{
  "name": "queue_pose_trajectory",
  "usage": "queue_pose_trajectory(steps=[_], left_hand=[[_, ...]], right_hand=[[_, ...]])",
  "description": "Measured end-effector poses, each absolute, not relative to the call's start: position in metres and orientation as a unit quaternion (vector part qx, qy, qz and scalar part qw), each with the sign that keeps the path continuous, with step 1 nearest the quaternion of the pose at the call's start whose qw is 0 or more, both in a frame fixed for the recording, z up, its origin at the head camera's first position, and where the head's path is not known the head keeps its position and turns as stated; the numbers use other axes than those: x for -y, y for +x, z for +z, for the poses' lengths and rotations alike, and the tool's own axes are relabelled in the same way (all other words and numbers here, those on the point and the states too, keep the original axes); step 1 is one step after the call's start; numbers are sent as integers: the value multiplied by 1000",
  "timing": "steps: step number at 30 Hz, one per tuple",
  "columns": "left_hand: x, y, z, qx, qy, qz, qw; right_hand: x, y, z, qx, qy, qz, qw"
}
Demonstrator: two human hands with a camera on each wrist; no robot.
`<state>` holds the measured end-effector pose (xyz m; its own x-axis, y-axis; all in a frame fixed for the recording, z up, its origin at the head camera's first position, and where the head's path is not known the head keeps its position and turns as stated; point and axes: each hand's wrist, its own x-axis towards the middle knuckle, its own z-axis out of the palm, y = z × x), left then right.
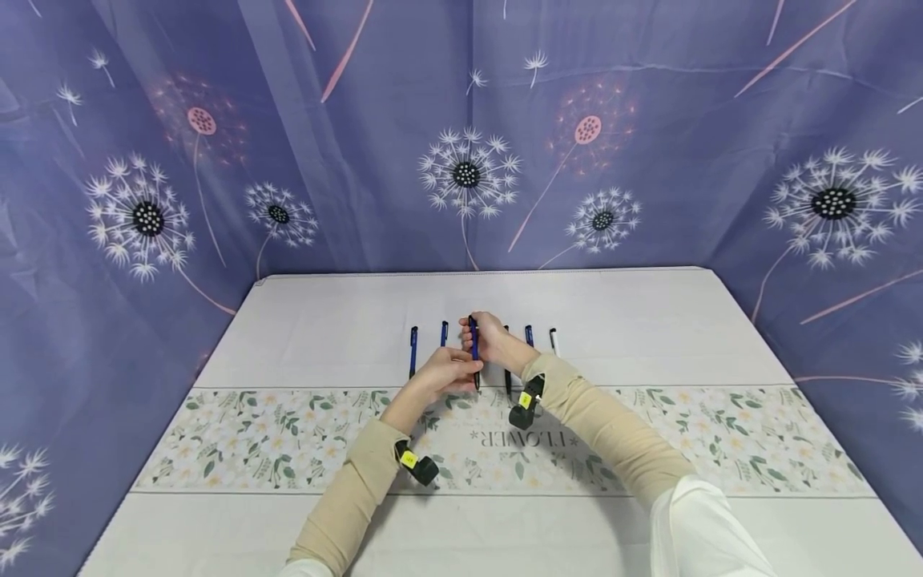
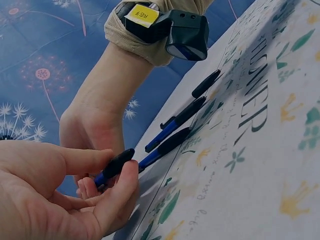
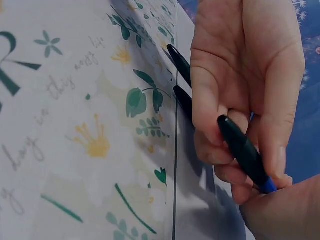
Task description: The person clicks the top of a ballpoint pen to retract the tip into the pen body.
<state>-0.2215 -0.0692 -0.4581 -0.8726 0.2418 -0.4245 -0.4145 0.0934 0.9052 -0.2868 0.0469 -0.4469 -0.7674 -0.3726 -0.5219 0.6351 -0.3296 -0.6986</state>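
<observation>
Both my hands hold one blue pen (image 1: pixel 474 340) with a black grip, upright in the head view. My left hand (image 1: pixel 441 371) pinches the black grip near its lower end; the left wrist view shows this left hand (image 2: pixel 65 195) with thumb and fingertips on the grip. My right hand (image 1: pixel 492 336) holds the upper part, its fingers curled behind the barrel. In the right wrist view the left hand (image 3: pixel 245 75) reaches in from the top, and only part of the right hand (image 3: pixel 285 215) shows at the lower right. The pen's clip end is hidden in both wrist views.
Beside the hands lie a blue pen (image 1: pixel 413 353) at far left, another blue pen (image 1: pixel 444 332), a dark pen (image 1: pixel 508 373), a blue pen (image 1: pixel 530 335) and a white pen (image 1: pixel 554 341). A floral strip (image 1: pixel 288 441) crosses the white table (image 1: pixel 324 320). A patterned curtain (image 1: pixel 360 160) hangs behind.
</observation>
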Motion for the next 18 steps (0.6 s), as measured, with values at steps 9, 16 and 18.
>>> queue_pose_trajectory(steps=[9,16,18], left_hand=[[71,-220,-458,-717,-50,653,239],[72,-219,-456,-732,-49,638,233],[72,-219,-456,-735,-50,636,229]], right_hand=[[-47,-287,-447,-496,141,-802,302],[-47,-286,-447,-503,148,-799,295],[-47,-286,-447,-506,151,-798,291]])
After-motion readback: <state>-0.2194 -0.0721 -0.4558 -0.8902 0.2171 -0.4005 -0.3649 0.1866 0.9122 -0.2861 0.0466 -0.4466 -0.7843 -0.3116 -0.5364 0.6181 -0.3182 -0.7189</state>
